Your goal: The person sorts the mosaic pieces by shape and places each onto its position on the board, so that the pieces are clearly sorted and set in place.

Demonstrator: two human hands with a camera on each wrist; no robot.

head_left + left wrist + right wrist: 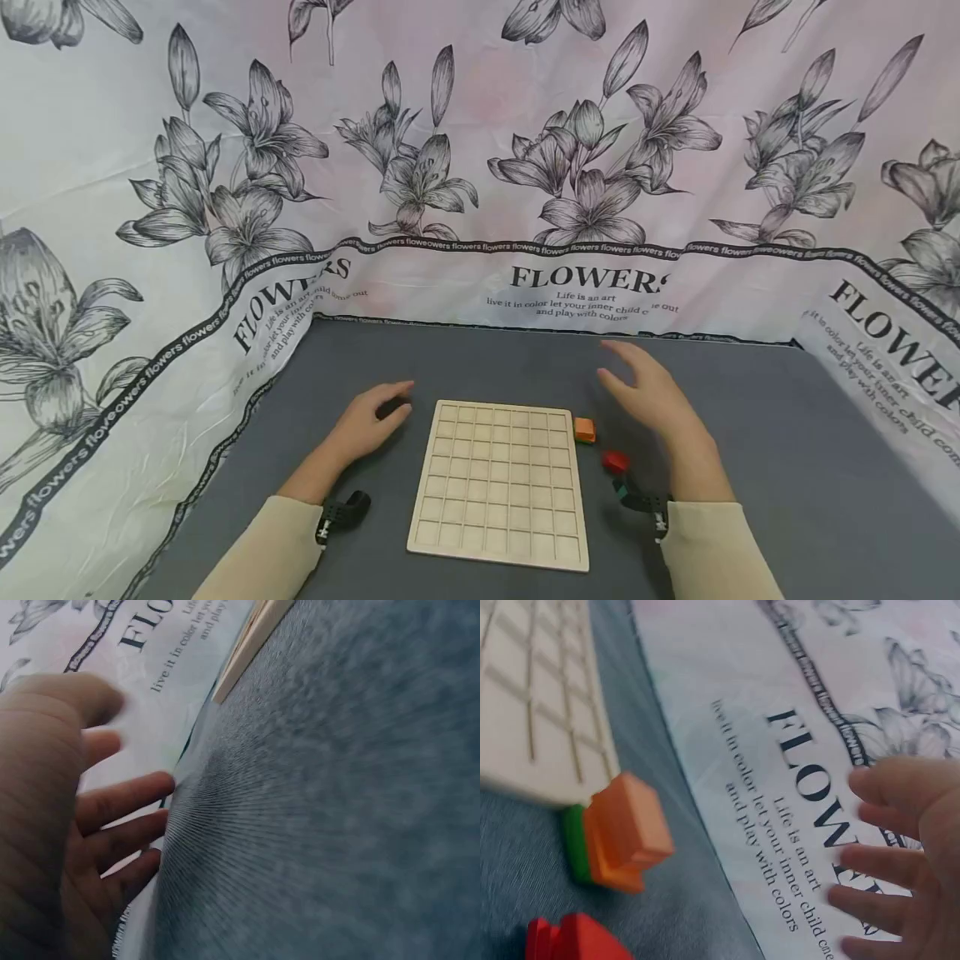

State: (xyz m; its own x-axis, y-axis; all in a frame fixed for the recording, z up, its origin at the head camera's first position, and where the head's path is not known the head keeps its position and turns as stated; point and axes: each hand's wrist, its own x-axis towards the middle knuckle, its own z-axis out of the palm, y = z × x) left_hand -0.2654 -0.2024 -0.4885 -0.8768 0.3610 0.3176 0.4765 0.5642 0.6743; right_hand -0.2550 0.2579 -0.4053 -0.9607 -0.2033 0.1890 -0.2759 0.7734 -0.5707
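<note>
With the grid board [498, 487] bare, work looks barely begun: the orange-and-green block [584, 430] sits just beside its right edge, the red block [616, 462] nearby, and left hand [367, 423] and right hand [651, 392] are empty, fingers parted.

The board [498, 483] looked like pale, matt wood. Right of the board, the orange block [585, 430] and red block [616, 462] had smooth faces, either plastic or painted wood. Beneath the board, the table cover [750, 433] looked matt and finely textured; behind it, the curtain [480, 200] seemed smooth, lightly creased cloth.
</note>
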